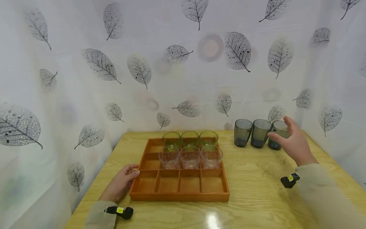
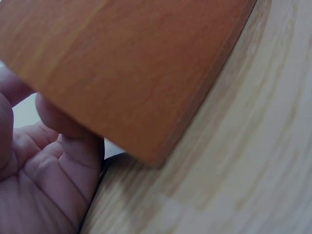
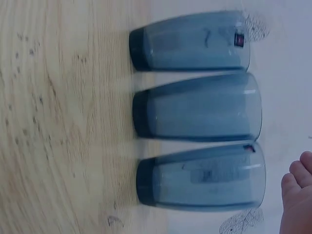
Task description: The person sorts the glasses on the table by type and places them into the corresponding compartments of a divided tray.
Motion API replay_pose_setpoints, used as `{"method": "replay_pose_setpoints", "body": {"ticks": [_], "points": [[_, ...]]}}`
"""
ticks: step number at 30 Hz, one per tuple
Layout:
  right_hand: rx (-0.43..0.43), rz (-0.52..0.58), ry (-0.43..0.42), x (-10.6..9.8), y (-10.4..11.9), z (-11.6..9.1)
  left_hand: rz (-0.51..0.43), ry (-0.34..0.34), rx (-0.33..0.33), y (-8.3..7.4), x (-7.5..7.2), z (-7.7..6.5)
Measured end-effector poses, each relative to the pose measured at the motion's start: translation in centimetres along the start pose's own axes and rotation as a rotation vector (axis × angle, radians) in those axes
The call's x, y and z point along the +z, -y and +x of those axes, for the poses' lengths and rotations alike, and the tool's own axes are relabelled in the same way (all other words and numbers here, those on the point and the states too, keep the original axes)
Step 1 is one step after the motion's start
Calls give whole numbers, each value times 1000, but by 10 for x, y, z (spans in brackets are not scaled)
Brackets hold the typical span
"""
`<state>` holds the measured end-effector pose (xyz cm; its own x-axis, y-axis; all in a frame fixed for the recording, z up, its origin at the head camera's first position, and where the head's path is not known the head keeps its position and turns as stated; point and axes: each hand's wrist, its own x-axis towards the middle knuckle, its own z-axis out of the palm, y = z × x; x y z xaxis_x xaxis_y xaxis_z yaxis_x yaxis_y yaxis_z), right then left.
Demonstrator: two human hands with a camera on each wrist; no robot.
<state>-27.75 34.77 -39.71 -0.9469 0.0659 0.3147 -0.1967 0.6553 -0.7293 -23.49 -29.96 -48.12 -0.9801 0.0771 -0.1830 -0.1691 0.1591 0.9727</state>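
My left hand (image 1: 121,183) holds the left side of a wooden compartment tray (image 1: 180,197), thumb at its rim; in the left wrist view the fingers are partly hidden behind the tray's corner. Raised at the right, my right hand (image 1: 295,144) has its thumb and fingers spread, overlapping the rightmost dark glass (image 1: 275,144) in the head view. From the right wrist, its fingers (image 3: 298,183) show apart from the glasses. Two more dark glasses, a middle one (image 1: 260,133) and a left one (image 1: 243,133), stand upright in the same row.
Three green glasses, one of them at the left (image 1: 171,138), stand in the tray's back row. Three clear pinkish glasses, including a middle one (image 1: 190,158), fill part of the middle row. A leaf-patterned curtain (image 1: 194,79) hangs behind the wooden table (image 1: 251,190).
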Motion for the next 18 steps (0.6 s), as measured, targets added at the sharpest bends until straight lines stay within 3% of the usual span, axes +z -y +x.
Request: {"method": "replay_pose_setpoints", "body": {"ticks": [9, 18], "points": [[16, 12, -23, -14, -17, 15, -17, 12, 0, -1, 0, 0], [68, -33, 6, -16, -28, 30, -21, 13, 4, -3, 1, -3]]}}
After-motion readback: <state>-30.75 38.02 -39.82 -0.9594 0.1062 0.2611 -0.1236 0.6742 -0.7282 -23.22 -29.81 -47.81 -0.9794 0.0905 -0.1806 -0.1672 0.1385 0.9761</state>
